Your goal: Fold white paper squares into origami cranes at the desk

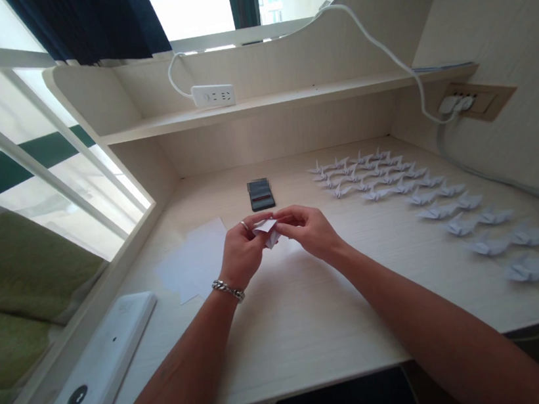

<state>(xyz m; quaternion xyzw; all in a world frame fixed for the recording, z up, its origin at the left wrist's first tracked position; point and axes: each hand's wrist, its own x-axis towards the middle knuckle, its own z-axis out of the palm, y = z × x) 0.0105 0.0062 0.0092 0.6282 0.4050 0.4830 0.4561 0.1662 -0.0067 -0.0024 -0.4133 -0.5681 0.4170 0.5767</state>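
Bright daylight from the window (pixel 188 4), with edges visibly warped.

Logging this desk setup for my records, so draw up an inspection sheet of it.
surface: pale wood-grain desk, no damage visible
job's things: folded white paper between the hands; paper cranes in rows on the right; loose white paper sheets on the left
clutter: small dark box, its top blurred, behind the hands; flat white device by the desk's left edge
hands: left hand, with ring and chain bracelet, and right hand both pinch the folded paper
cables: white cord from wall socket; white cord at power strip
surroundings: shelf above the desk; window with dark curtain
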